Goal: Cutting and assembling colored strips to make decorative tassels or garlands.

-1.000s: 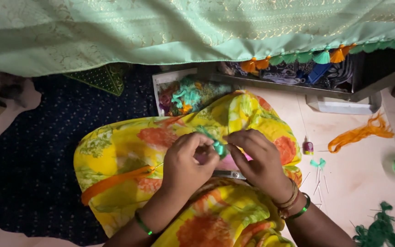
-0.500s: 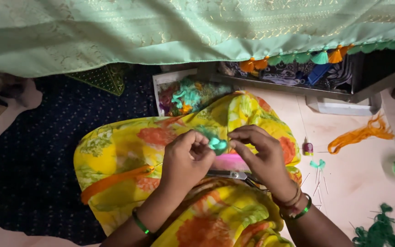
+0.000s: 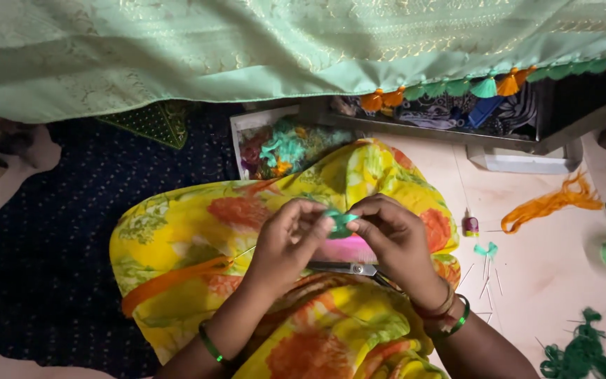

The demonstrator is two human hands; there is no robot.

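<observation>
Pinching a small teal thread tassel (image 3: pixel 340 220) between them, the left hand (image 3: pixel 290 242) and right hand (image 3: pixel 394 235) meet over a lap of soft yellow floral cloth (image 3: pixel 198 224) (slim metal scissors (image 3: pixel 348 268) lie just beneath). Since half a second ago the fingertips have drawn closer, and the tuft shows less. Beyond the knee, a shallow white box (image 3: pixel 241 137) holds tangled coloured threads. Loose orange yarn (image 3: pixel 545 203) curls on the pale floor.
</observation>
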